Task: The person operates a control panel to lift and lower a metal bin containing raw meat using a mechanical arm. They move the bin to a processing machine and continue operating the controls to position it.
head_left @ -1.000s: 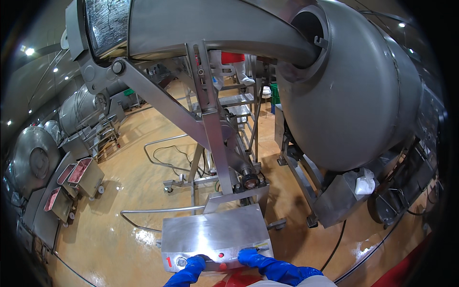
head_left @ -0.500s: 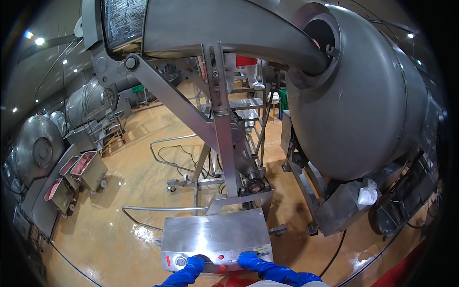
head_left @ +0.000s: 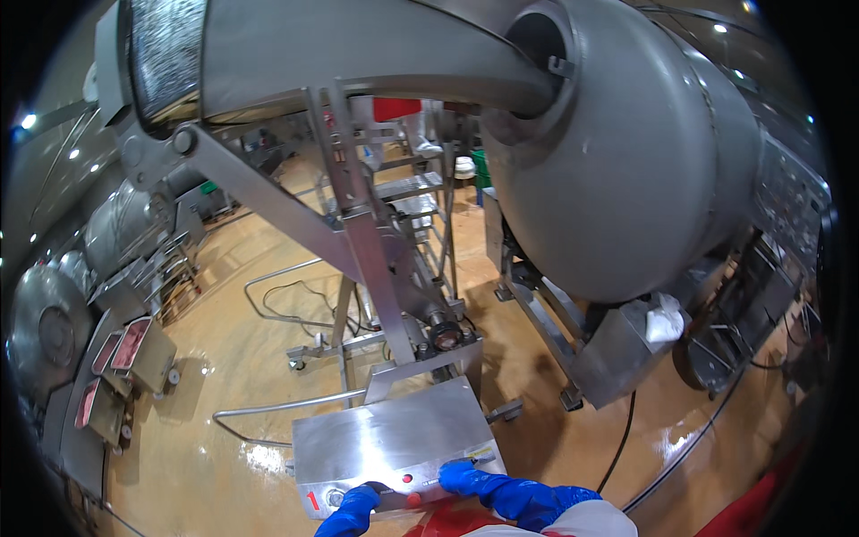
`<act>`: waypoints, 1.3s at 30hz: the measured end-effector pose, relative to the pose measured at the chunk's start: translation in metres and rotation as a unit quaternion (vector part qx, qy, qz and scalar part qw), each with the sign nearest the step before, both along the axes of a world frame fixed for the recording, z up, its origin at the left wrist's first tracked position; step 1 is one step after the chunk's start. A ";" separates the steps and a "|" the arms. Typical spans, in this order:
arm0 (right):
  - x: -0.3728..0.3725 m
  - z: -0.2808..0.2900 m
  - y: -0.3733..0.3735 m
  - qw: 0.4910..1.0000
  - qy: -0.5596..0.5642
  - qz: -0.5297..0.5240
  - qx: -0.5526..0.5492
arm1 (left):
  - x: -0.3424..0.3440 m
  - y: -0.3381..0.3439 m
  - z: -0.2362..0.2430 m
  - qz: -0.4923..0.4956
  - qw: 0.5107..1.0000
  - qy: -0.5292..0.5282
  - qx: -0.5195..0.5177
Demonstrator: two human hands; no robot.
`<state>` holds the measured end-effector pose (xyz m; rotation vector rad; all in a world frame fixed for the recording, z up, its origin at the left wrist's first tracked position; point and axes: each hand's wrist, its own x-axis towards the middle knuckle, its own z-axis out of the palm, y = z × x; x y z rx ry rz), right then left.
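Observation:
At the bottom centre is a slanted stainless steel control box (head_left: 394, 426) with a red button and a dial on its front. My left hand (head_left: 361, 498), in a blue glove, rests on the panel's left half, curled at a dark control mostly hidden under it. My right hand (head_left: 456, 476), also blue-gloved, is closed on the panel's right half beside a dark lever; what lies under its fingers is hidden. Between the hands sit a small red button (head_left: 407, 479) and a larger red knob (head_left: 413, 500). Above the box, a steel lift arm (head_left: 268, 201) carries a large chute (head_left: 358, 54).
The chute's end enters the mouth of a big steel drum (head_left: 617, 179) at right. A white bag (head_left: 664, 319) lies on its base. Steel carts of pink meat (head_left: 132, 343) stand at left. Steps (head_left: 407, 190) rise behind the lift; a cable (head_left: 621, 447) crosses the floor.
My view has turned, so the machine, drum and chute sit further left and the scene tilts. Both hands remain on the control box.

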<state>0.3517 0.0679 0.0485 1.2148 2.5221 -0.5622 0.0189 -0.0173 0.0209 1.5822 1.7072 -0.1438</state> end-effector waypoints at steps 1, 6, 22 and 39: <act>-0.001 0.000 -0.001 1.000 0.004 0.001 0.000 | -0.004 0.000 -0.007 0.003 1.000 -0.003 -0.003; 0.006 -0.022 0.006 0.999 0.012 -0.022 0.020 | -0.001 0.014 -0.016 -0.005 1.000 -0.014 -0.017; 0.000 -0.010 0.008 0.998 0.015 0.004 -0.057 | 0.005 -0.010 0.024 0.002 1.000 0.007 0.003; 0.008 0.013 0.053 0.935 0.032 -0.067 -0.346 | 0.007 -0.004 0.042 -0.020 0.999 0.015 0.028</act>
